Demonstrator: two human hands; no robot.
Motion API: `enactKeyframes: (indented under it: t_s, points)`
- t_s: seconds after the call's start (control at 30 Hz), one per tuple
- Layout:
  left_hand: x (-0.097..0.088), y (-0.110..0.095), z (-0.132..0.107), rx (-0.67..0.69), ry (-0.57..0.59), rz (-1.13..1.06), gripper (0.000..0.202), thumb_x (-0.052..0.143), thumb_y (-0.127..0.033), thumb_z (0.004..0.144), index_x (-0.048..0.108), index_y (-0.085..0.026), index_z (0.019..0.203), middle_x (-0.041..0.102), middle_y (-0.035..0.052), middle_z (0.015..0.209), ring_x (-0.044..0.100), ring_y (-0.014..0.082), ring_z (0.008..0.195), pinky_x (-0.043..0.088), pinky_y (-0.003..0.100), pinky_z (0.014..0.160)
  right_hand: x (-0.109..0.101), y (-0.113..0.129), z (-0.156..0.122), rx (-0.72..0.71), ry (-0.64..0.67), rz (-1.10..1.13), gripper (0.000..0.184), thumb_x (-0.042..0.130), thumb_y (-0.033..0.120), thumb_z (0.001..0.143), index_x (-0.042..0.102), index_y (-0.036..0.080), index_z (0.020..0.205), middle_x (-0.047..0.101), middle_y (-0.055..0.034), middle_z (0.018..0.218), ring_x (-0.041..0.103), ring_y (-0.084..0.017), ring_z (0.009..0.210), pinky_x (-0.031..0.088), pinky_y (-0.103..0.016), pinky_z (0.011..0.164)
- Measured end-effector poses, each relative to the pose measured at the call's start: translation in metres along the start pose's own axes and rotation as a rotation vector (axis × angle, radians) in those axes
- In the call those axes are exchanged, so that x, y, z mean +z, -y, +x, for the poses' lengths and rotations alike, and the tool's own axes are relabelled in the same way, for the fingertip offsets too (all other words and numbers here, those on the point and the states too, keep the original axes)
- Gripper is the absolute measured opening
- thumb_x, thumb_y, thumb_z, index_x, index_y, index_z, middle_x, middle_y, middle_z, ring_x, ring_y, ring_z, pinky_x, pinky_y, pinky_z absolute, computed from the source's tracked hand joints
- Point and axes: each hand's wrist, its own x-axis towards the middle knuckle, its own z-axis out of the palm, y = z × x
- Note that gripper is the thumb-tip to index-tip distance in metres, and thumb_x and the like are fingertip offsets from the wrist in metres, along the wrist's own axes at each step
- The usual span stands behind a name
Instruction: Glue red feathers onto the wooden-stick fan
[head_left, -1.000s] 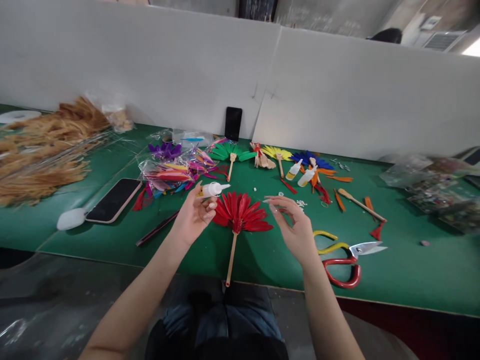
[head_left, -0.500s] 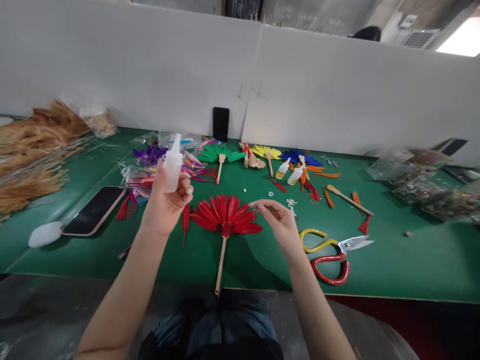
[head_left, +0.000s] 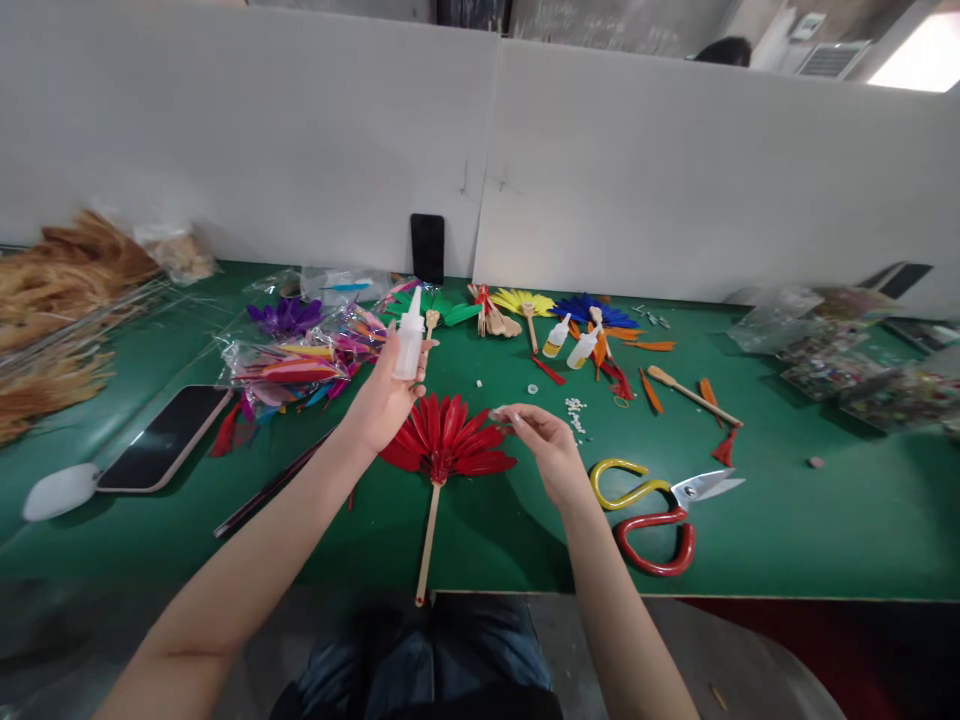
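My left hand [head_left: 388, 393] is closed around a small white glue bottle [head_left: 409, 345], held upright with its nozzle up, above the table. Below it lies a red feather fan [head_left: 450, 440] with a thin wooden handle [head_left: 428, 545] that points toward me. At the fan's right edge my right hand [head_left: 541, 438] is closed in a pinch; a small pale thing shows at its fingertips, too small to name. Part of the fan's left side is hidden behind my left hand and wrist. Small white beads [head_left: 575, 412] are scattered just right of my right hand.
Scissors [head_left: 667, 510] with yellow and red handles lie at right. Behind are a yellow fan [head_left: 523, 302], a blue fan [head_left: 596, 310] and two glue bottles [head_left: 556, 337]. Feather packets [head_left: 292, 368] and a phone [head_left: 166, 440] lie left. A white partition [head_left: 300, 140] bounds the back.
My left hand has moved right with the glue bottle, closer to the fan and in front of the green fan. My right hand stays pinched at the red fan's edge. The view has shifted slightly.
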Motion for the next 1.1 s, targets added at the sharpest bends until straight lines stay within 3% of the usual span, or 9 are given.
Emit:
enactKeyframes:
  t_s: [0.2,0.37,0.53,0.8,0.93,1.0,1.1]
  points:
    - [0.011,0.024,0.042,-0.037,-0.035,0.044,0.029,0.065,-0.044,0.08,0.061,-0.016,0.088,0.064,0.0022,0.073,0.059,0.0103,0.06,0.038,0.019,0.05,-0.007,-0.002,0.0,0.024,-0.022,0.042,0.026,0.065,0.044,0.079,0.07,0.023,0.093,0.072,-0.0062,0.102,0.065,-0.022,0.098,0.051,-0.041,0.089]
    - [0.017,0.046,0.07,0.069,0.069,0.382,0.031,0.073,-0.032,0.072,0.055,-0.018,0.093,0.069,0.0058,0.081,0.065,0.0177,0.083,0.04,0.02,0.057,-0.008,-0.001,-0.001,0.028,-0.067,0.025,0.023,0.066,0.043,0.079,0.071,0.022,0.089,0.074,-0.0052,0.095,0.066,-0.021,0.092,0.05,-0.041,0.09]
    - [0.014,0.074,0.098,0.169,0.108,0.604,0.036,0.076,-0.025,0.064,0.053,-0.018,0.091,0.065,0.0012,0.082,0.063,0.0155,0.08,0.044,0.023,0.07,-0.009,-0.002,0.0,0.029,-0.036,0.077,0.023,0.064,0.039,0.081,0.07,0.024,0.097,0.071,-0.0054,0.107,0.063,-0.021,0.102,0.05,-0.039,0.088]
    - [0.019,0.116,0.121,0.205,0.204,0.916,0.033,0.074,-0.027,0.066,0.051,-0.02,0.089,0.064,0.0047,0.089,0.062,0.0238,0.091,0.043,0.033,0.085,-0.012,-0.007,0.001,0.021,-0.075,0.061,0.019,0.065,0.038,0.081,0.072,0.024,0.093,0.073,-0.0046,0.1,0.065,-0.02,0.096,0.05,-0.037,0.087]
    - [0.022,0.12,0.12,0.242,0.228,1.098,0.029,0.071,-0.032,0.069,0.053,-0.022,0.09,0.062,0.0043,0.102,0.054,0.0267,0.111,0.023,0.043,0.107,-0.011,-0.007,0.002,0.018,-0.049,0.077,0.024,0.066,0.039,0.08,0.071,0.025,0.098,0.071,-0.005,0.108,0.063,-0.021,0.103,0.05,-0.036,0.087]
    - [0.021,0.116,0.119,0.261,0.248,1.186,0.033,0.072,-0.035,0.067,0.053,-0.022,0.091,0.061,0.0026,0.106,0.052,0.027,0.114,0.01,0.047,0.111,-0.009,-0.007,0.003,0.025,-0.043,0.083,0.026,0.066,0.04,0.079,0.071,0.025,0.1,0.07,-0.0053,0.109,0.062,-0.022,0.104,0.05,-0.035,0.086]
    - [0.018,0.105,0.116,0.293,0.292,1.286,0.045,0.077,-0.04,0.06,0.053,-0.021,0.093,0.061,0.0035,0.108,0.053,0.0286,0.112,0.01,0.051,0.111,-0.008,-0.008,0.004,0.031,-0.037,0.075,0.026,0.066,0.04,0.08,0.071,0.025,0.099,0.071,-0.005,0.108,0.062,-0.021,0.103,0.049,-0.033,0.086]
